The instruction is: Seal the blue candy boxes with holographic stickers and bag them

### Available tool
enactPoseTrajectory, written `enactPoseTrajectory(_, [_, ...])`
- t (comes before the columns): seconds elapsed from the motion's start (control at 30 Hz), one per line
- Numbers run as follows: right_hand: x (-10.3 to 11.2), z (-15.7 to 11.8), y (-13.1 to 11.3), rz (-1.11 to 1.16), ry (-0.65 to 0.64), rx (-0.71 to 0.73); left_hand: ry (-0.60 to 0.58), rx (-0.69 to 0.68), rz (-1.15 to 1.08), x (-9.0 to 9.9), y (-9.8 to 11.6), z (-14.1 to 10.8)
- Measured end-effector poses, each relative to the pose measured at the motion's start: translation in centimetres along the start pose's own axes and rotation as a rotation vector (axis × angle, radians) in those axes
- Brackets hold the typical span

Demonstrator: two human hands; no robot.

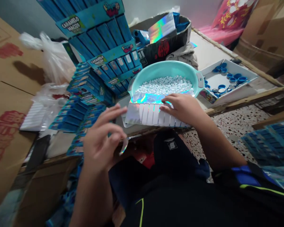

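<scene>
Cluttered wooden table (227, 50) | right hand (183, 107) flat, open on foil tray (149, 112), fingertips hiding some slots | left hand (101, 145) half-curled; small shiny piece (123, 147) below, grip unclear | teal bowl (165, 71) of white pellets (164, 84) behind.

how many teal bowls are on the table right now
1. The teal bowl sits mid-table, filled with small white pieces, just beyond the right hand. Others may be hidden behind the stacked boxes.
</scene>
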State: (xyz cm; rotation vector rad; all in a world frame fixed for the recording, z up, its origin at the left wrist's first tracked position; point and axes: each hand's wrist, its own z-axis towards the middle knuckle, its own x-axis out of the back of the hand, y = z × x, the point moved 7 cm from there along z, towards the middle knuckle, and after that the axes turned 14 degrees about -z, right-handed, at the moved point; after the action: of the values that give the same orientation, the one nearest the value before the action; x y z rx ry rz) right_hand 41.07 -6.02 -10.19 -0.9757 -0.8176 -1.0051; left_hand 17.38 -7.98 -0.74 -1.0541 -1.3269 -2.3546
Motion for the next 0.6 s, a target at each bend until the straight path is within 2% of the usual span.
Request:
enactPoseTrajectory(0.1, [0.1, -0.1, 0.0, 0.014, -0.007, 0.001, -0.183, -0.049, -0.003, 0.2, 1.5, 2.7])
enactPoseTrajectory(0.17, [0.1, -0.1, 0.0, 0.035, -0.012, -0.002, -0.213, -0.038, -0.022, 0.9, 2.1, 3.1])
enactPoseTrajectory(0.3, [0.8, 0.1, 0.1, 0.156, 0.061, -0.024, -0.088, 0.0, -0.155, 3.8, 2.3, 0.4])
enactPoseTrajectory(0.43, [2.2, 0.2, -0.7, 0.221, 0.153, -0.01, 0.075, 0.163, -0.253, 6.1, -0.7, -3.3])
enactPoseTrajectory(0.5, [2.9, 0.0, -2.3, 0.179, 0.148, 0.033, 0.171, 0.193, -0.271, 6.7, -1.8, -4.3])
enactPoseTrajectory(0.6, [3.9, -1.1, -6.2, 0.15, 0.116, 0.139, 0.265, 0.237, -0.261, 6.6, -2.3, -4.8])
